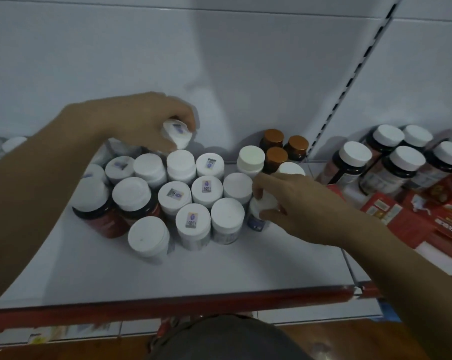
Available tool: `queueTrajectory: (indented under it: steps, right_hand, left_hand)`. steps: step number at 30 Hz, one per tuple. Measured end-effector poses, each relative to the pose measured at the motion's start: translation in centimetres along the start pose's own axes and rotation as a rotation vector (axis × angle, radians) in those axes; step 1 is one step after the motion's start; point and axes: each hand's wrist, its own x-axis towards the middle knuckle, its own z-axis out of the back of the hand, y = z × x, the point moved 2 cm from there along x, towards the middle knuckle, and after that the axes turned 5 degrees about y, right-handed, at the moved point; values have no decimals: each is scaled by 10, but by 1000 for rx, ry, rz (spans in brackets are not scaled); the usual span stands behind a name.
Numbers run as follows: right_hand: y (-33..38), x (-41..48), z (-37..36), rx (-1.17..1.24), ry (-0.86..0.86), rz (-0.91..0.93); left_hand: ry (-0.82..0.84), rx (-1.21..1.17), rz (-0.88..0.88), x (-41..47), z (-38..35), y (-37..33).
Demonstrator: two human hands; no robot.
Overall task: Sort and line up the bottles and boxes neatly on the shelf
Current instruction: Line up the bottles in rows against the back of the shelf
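Note:
Several white-capped bottles [206, 189] stand packed together on the white shelf [219, 266]. My left hand [147, 120] grips a small white bottle [177, 133], tilted and lifted above the back of the cluster. My right hand [295, 203] grips the cap of a white bottle with a blue label [257, 219] at the cluster's right edge. Two dark red bottles [103, 216] with white caps stand at the left of the group. Three brown-capped bottles [277, 155] stand at the back right.
A slotted upright [349, 84] divides the shelf back. To its right stand several dark bottles with white caps [401, 162] and red boxes [414, 219]. A red strip [193, 300] edges the shelf front. More white caps [1, 148] show at the far left.

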Motion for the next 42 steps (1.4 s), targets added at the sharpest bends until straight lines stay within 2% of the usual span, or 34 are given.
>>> queueTrajectory:
  steps: [2,5,7,9,12,19,22,25,28,33,42]
  right_hand:
    - [-1,-3,9,91,-26,-25]
    - [1,-3,40,226,-329,18]
    - [7,5,57,397,-467,66]
    - [17,22,67,544,-495,103]
    - [44,60,78,633,-474,184]
    - [148,173,92,657,-479,354]
    - [202,220,87,574,-428,384]
    - [246,259,67,342,-336,334]
    - [273,282,49,179,-258,287]
    - [284,298,26,10,-145,98]
    - [310,299,20,-128,-91,-90]
  left_hand:
    - [20,-46,42,-2,2,0]
    - [-37,-49,-1,-11,-7,5]
    - [-50,-52,-30,-18,-9,9]
    - [-70,-53,-31,-30,-8,16]
    - [-155,-39,-6,-67,5,31]
    - [-281,31,359,-216,28,123]
    - [-384,4,470,-270,22,159]
    - [-501,-59,543,-310,3,188]
    - [-548,-114,577,-332,-17,214]
    - [-482,-174,473,-338,-23,237]
    - [-473,-227,331,-339,-10,249]
